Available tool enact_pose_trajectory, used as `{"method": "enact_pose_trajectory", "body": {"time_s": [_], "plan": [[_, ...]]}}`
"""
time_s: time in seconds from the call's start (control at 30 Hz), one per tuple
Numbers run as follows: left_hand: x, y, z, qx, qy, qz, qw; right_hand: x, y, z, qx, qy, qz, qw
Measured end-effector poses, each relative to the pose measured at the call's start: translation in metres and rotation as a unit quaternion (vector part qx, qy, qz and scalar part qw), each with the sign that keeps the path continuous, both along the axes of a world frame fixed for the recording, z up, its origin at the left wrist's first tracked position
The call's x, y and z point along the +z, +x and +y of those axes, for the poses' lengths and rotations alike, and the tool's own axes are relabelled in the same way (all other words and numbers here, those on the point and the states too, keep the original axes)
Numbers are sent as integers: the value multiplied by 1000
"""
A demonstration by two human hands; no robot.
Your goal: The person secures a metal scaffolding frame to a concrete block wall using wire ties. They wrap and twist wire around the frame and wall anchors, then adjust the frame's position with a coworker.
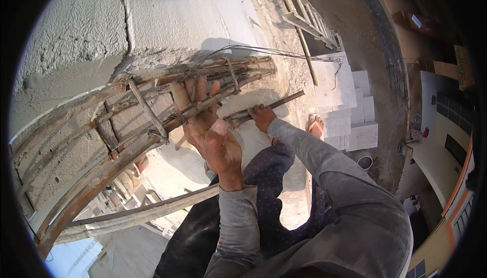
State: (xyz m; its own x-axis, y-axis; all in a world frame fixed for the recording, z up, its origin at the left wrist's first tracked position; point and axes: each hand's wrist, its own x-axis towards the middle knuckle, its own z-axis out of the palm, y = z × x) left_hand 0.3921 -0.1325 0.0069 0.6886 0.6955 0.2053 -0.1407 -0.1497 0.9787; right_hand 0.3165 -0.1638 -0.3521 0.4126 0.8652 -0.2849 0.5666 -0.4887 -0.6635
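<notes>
Several long, rust-brown bars make up the rebar cage, which curves along the left beside a rough grey concrete wall. Short crosswise stirrups brace it, tied on with twisted wire, its surface mottled and dusty. The left hand has its fingers behind the near bar and thumb on this side; how firmly it grips, I cannot tell. The right hand is wrapped round a thin dark rod close by. Pale blocks are stacked farther right.
</notes>
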Motion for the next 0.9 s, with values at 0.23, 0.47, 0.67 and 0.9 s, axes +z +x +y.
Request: {"method": "enact_pose_trajectory", "body": {"time_s": [0.23,0.47,0.67,0.9], "plan": [[5,2,-15,46,-33,28,998,-42,-15,41,29,-35,-96,994],[2,-5,-10,57,-22,59,996,6,8,39,75,-129,159,976],[0,-11,0,5,-25,12,1000,111,50,-138,-17,120,488,864],[-26,-16,0,31,35,0,999,255,134,-210,-68,157,195,966]]}}
